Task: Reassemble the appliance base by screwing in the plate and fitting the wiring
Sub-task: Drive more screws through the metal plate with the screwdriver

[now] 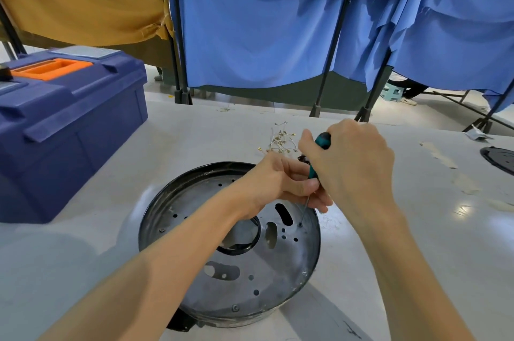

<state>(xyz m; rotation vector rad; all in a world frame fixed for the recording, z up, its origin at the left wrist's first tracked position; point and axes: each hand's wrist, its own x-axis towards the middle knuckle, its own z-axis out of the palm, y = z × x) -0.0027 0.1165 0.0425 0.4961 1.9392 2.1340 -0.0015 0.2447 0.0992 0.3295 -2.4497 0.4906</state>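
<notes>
— Where are my hands?
— Close together, touching. Your right hand (353,162) is wrapped round the teal-and-black handle of the screwdriver (322,140). Your left hand (281,182) pinches the same screwdriver lower down, where the handle meets the shaft.

— And the tip?
— The shaft slants down onto a screw (300,225) at the far right of the metal plate (250,279). That plate lies inside the dark-rimmed appliance base (155,210), which sits on the table (417,229) straight in front of you, with your left forearm reaching across it.

— The wiring?
— A loose wire bundle (279,141) with small metal terminals lies on the table just beyond your hands, outside the base.

— Further out?
— A blue toolbox (69,123) stands at your left, a dark round part (500,159) sits at the right edge, and a blue curtain (264,34) hangs behind.
</notes>
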